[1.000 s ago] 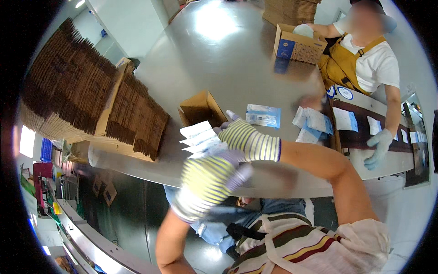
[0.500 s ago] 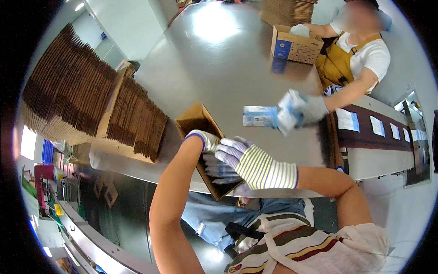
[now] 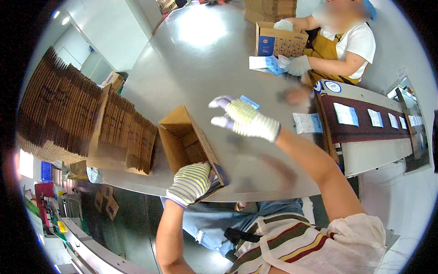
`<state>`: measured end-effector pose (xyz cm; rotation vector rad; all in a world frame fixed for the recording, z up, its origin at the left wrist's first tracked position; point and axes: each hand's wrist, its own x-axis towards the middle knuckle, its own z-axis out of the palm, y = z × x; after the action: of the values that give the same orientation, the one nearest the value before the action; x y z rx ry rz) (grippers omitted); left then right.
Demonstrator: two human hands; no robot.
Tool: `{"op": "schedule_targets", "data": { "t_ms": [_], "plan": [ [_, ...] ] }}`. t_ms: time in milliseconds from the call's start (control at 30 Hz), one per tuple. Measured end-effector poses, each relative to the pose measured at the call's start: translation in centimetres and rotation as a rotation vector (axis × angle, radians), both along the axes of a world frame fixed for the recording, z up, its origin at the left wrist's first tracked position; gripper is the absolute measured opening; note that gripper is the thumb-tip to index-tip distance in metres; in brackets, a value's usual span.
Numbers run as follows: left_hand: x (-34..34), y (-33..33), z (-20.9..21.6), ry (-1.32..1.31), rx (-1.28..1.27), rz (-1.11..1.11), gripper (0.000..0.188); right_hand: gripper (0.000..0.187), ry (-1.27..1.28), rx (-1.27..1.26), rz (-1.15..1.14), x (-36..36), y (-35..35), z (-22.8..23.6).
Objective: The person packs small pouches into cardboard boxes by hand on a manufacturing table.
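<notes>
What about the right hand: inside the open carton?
No, the right hand is over the metal table, to the right of the open carton.

Smooth glossy metal table (image 3: pixel 219 75), matt cardboard box (image 3: pixel 169 148), rough-edged cardboard stack (image 3: pixel 64 109)

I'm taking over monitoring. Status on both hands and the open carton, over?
Carton open-topped on table. Left hand covering part of carton's opening, grip unclear. Right hand open above table. Blue packet partly hidden behind right hand.
</notes>
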<state>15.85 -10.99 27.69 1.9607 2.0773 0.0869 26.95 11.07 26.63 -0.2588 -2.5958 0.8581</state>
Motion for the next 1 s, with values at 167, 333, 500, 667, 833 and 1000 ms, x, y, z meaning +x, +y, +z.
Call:
{"op": "schedule_targets", "data": {
  "t_ms": [167,333,500,667,833,1000],
  "plan": [
    [0.8,2.1,-1.4,0.012,0.018,-0.065,0.025,0.075,-0.421,0.464,-0.285,2.4,6.8,-11.2],
    [0.2,0.5,-1.5,0.061,-0.01,-0.008,0.023,0.09,-0.63,0.479,-0.359,4.3,-2.3,-12.8],
    [0.2,0.9,-1.7,0.048,0.01,-0.024,0.023,0.084,-0.769,0.351,-0.243,6.4,-1.9,-8.7],
    [1.1,1.6,-1.3,0.071,0.042,-0.049,0.021,0.08,-0.594,0.303,-0.224,8.1,1.1,-11.5],
    [0.9,1.1,-1.7,0.08,0.047,-0.031,0.02,0.061,-0.764,0.266,-0.415,7.4,-2.1,-6.3],
    [0.9,1.3,-1.6,0.122,-0.002,-0.039,0.022,0.045,-0.678,0.207,-0.194,10.0,-6.8,-7.4]
  ]
}}
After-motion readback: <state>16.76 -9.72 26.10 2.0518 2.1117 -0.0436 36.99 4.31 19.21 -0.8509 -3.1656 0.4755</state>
